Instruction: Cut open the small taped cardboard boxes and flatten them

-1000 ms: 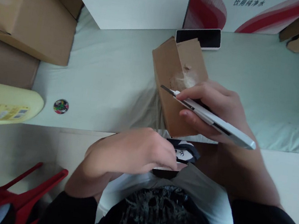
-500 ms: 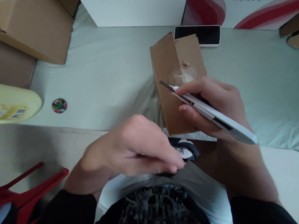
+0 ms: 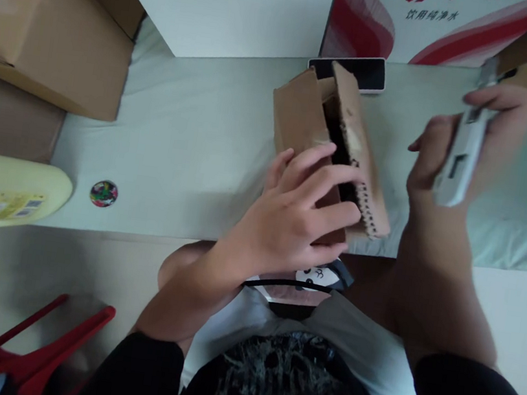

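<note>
A small brown cardboard box lies on the pale green sheet, its top flap lifted along a torn perforated edge, dark inside. My left hand rests on the box's near end, fingers spread over it and reaching the opening. My right hand is raised to the right of the box, above the sheet, closed around a white utility knife held upright. The blade end is blurred.
A phone lies face up just behind the box. Larger cardboard boxes stand at the left, a yellow bottle and a round sticker near the sheet's edge. A red-and-white carton stands behind; a red plastic chair sits lower left.
My right hand has lifted the knife off the box and swung it up to the right. My left hand has come up from my lap onto the box, whose flap now stands open.
</note>
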`<state>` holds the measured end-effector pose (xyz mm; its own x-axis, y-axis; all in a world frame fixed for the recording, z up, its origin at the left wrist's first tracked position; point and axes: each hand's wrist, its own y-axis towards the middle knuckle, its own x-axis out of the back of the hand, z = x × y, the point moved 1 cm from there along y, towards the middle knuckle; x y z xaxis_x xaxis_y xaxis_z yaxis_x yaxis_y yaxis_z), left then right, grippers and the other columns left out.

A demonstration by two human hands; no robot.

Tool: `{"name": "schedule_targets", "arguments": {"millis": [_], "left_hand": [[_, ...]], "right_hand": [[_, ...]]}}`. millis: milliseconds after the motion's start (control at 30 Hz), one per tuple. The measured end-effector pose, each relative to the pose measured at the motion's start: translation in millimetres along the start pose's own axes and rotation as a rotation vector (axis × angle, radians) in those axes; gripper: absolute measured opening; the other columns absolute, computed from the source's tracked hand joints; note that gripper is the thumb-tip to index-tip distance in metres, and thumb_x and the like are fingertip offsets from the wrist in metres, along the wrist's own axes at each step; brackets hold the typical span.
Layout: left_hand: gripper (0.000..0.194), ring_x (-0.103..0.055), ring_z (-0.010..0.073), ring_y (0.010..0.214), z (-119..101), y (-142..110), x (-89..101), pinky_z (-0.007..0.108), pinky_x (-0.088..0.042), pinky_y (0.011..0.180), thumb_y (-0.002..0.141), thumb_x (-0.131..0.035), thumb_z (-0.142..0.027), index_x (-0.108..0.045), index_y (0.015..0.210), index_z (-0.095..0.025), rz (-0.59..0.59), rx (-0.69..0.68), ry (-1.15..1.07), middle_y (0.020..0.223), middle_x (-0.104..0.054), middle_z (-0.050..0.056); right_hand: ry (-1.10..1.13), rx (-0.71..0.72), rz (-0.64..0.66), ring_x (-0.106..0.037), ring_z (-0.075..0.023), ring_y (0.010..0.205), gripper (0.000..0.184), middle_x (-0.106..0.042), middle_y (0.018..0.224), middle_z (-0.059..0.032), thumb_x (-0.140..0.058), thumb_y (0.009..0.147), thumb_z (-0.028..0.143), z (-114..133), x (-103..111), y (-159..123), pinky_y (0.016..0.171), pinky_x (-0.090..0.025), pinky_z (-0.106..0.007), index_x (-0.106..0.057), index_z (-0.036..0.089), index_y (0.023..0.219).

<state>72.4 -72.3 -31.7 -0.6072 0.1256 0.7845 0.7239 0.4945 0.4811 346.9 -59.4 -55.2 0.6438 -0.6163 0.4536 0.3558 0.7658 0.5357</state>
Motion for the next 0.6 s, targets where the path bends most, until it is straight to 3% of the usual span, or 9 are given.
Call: {"name": "schedule_targets", "arguments": {"millis": [67,167,267,367,467,533,600], "left_hand": [[0.017,-0.043,0.0369,0.154,7,-1,5.1,0.061,-0.037,0.128,0.093,-0.076,-0.03,-0.063,0.102,-0.027,-0.031,0.015,-0.045,0.149,-0.059,0.008],[0.017,-0.044,0.0346,0.153,27,-5,19.2,0.057,-0.04,0.13,0.092,-0.073,-0.022,-0.06,0.102,-0.026,-0.118,0.036,-0.096,0.15,-0.053,0.009],[0.036,-0.049,0.0339,0.15,50,-12,32.0,0.053,-0.05,0.122,0.09,-0.075,-0.025,-0.062,0.123,-0.027,-0.262,0.145,-0.129,0.151,-0.051,0.011],[0.043,-0.064,0.0264,0.132,73,-19,37.7,0.04,-0.061,0.105,0.098,-0.071,-0.034,-0.062,0.139,-0.023,-0.475,0.306,-0.2,0.138,-0.064,0.012],[0.032,-0.074,0.0185,0.105,93,-24,38.1,0.031,-0.061,0.093,0.1,-0.074,-0.038,-0.074,0.12,-0.013,-0.66,0.421,-0.224,0.11,-0.077,0.008],[0.038,-0.073,0.0161,0.09,100,-27,39.1,0.028,-0.059,0.085,0.094,-0.081,-0.047,-0.077,0.105,-0.011,-0.752,0.521,-0.267,0.095,-0.077,0.006],[0.05,-0.07,0.016,0.083,96,-27,42.8,0.03,-0.058,0.082,0.08,-0.091,-0.057,-0.074,0.094,-0.012,-0.862,0.635,-0.356,0.087,-0.074,0.004]], "right_hand": [[-0.185,-0.085,0.014,-0.059,-0.0195,0.065,0.025,-0.057,0.076,0.0029,-0.056,0.09,0.03,-10,-18,-8,0.072,-0.048,-0.036,-0.047,0.026,0.114],[-0.46,-0.256,0.323,-0.066,-0.0242,0.075,0.031,-0.068,0.083,-0.0024,-0.06,0.083,0.022,-30,-32,-18,0.078,-0.051,-0.038,-0.054,0.025,0.114],[-0.58,-0.215,0.507,-0.07,-0.031,0.09,0.039,-0.074,0.098,-0.0091,-0.061,0.079,0.019,-47,-34,-24,0.081,-0.054,-0.042,-0.062,0.023,0.118],[-0.58,-0.084,0.544,-0.071,-0.0343,0.102,0.046,-0.075,0.112,-0.0141,-0.058,0.08,0.019,-54,-39,-27,0.087,-0.056,-0.046,-0.067,0.021,0.124],[-0.553,-0.055,0.577,-0.07,-0.0344,0.103,0.051,-0.073,0.11,-0.0148,-0.053,0.081,0.017,-56,-46,-28,0.092,-0.056,-0.05,-0.072,0.02,0.128],[-0.49,-0.081,0.576,-0.069,-0.032,0.095,0.055,-0.071,0.104,-0.013,-0.054,0.078,0.017,-57,-48,-26,0.091,-0.057,-0.05,-0.074,0.021,0.13],[-0.341,-0.134,0.495,-0.065,-0.0272,0.083,0.053,-0.068,0.092,-0.0086,-0.058,0.076,0.021,-53,-47,-22,0.086,-0.057,-0.048,-0.075,0.022,0.127]]}}
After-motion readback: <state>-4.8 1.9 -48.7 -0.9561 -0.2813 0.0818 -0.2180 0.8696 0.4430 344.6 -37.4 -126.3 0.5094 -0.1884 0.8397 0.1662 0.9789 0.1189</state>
